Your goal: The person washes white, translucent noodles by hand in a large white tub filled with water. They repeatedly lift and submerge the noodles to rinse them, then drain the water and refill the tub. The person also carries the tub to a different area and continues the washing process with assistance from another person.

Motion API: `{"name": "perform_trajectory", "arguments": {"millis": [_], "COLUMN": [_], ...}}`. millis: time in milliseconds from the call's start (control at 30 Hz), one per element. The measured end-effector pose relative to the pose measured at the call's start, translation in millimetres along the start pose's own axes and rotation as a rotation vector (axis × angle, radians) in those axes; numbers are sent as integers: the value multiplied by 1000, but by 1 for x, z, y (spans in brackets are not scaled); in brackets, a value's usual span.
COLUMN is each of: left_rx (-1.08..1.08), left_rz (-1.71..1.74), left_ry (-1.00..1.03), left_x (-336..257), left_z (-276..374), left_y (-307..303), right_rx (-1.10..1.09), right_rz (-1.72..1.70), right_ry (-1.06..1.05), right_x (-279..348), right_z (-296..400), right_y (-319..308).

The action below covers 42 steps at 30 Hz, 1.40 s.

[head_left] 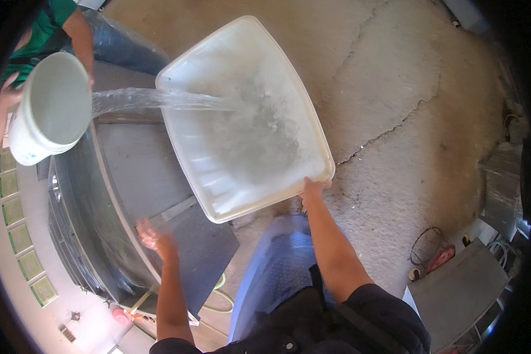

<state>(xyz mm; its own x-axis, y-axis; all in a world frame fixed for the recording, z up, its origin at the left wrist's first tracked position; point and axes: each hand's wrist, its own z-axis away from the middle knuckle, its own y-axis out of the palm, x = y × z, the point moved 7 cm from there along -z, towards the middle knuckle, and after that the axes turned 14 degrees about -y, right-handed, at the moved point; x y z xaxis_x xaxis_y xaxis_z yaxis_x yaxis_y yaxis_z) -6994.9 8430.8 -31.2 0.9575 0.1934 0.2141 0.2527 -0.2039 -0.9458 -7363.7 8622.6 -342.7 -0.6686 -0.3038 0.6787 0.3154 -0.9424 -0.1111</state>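
My right hand (315, 190) grips the near right corner of a large white plastic tub (316, 128). Cloudy water (252, 137) swirls inside it. At the left, another person's hands hold a white plastic bucket (26, 115) tipped sideways, and a stream of water (137, 99) runs from it into the tub. My left hand (155, 239), slightly blurred, is raised with fingers apart beside the metal sink's front edge, away from the tub. It holds nothing. What bears the tub's weight underneath is hidden.
A long metal sink (110, 203) runs along the left wall, above a grey panel (203, 256). A green hose (219, 296) lies on the cracked concrete floor (389, 84). Another person (44, 26) in green stands at the upper left. A metal cart (455, 283) stands at the lower right.
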Motion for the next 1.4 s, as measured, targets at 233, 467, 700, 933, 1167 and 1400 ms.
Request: {"name": "perform_trajectory", "arguments": {"millis": [233,467,700,933,1167,1400], "left_rx": [660,733,675,623,619,502], "left_rz": [422,780,671,779,545,579], "left_ry": [-99,-454,-267,-246,-262,-342], "left_x": [-71,-48,-84,-156,-264,-323], "left_z": [10,-67,-122,-223,-352,-438], "left_y": [189,318,290,289,278,304], "right_rx": [23,89,161,17,133,230], "right_rz": [-68,-56,-34,-27,-37,117], "right_ry": [15,19,-30,-94,-36,-80], "right_x": [14,33,34,107,174,304], "right_z": [15,30,12,-2,-87,-154], "right_y": [3,12,34,130,222,341]}}
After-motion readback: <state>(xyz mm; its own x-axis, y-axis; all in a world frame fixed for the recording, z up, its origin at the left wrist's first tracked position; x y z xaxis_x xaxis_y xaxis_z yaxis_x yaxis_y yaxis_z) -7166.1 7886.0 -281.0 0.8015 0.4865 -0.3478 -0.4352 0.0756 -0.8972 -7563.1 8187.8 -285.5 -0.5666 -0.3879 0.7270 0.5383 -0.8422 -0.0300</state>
